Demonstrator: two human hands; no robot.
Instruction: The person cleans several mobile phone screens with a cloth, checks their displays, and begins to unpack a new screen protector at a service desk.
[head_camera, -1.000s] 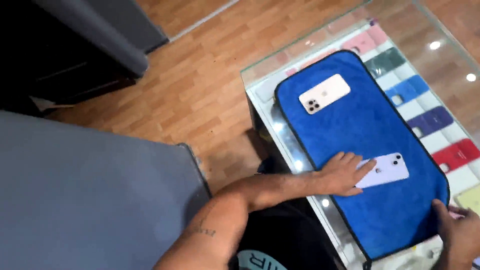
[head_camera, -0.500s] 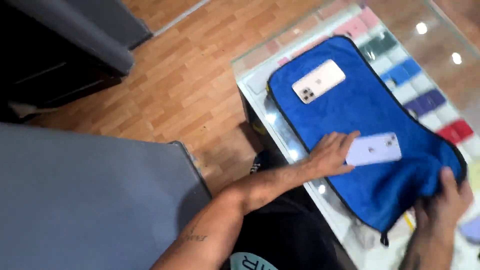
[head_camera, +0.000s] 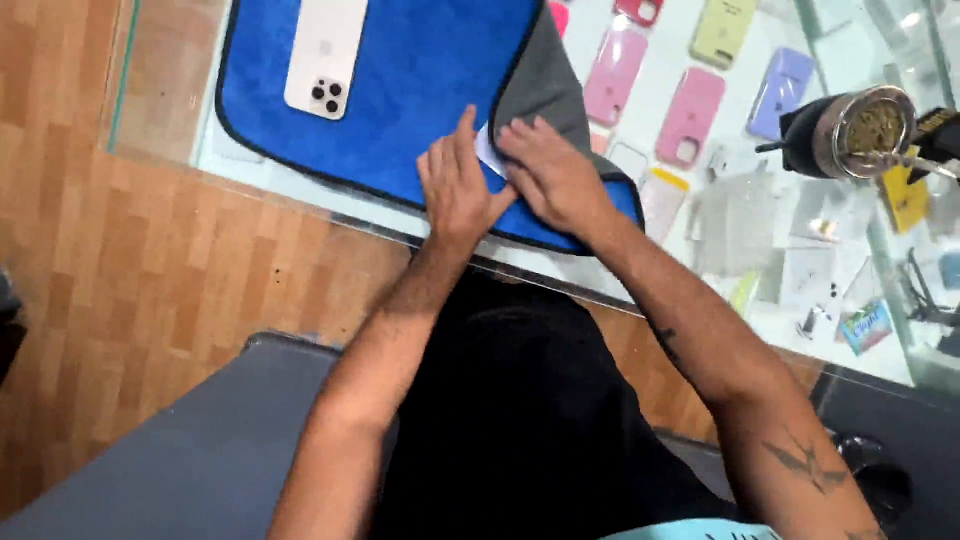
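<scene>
While one corner of the blue cloth (head_camera: 420, 80) is folded over, grey underside up, both hands press on a pale phone (head_camera: 489, 153) beneath that flap; only its edge shows, so it may be partly wrapped. The left hand (head_camera: 455, 190) lies flat, fingers together, on the cloth beside it; the right hand (head_camera: 552, 175) pins the fold, fingers spread. A second white phone (head_camera: 326, 52) lies uncovered farther up the cloth. Coloured phone cases (head_camera: 690, 115) sit under the glass counter (head_camera: 250, 170).
</scene>
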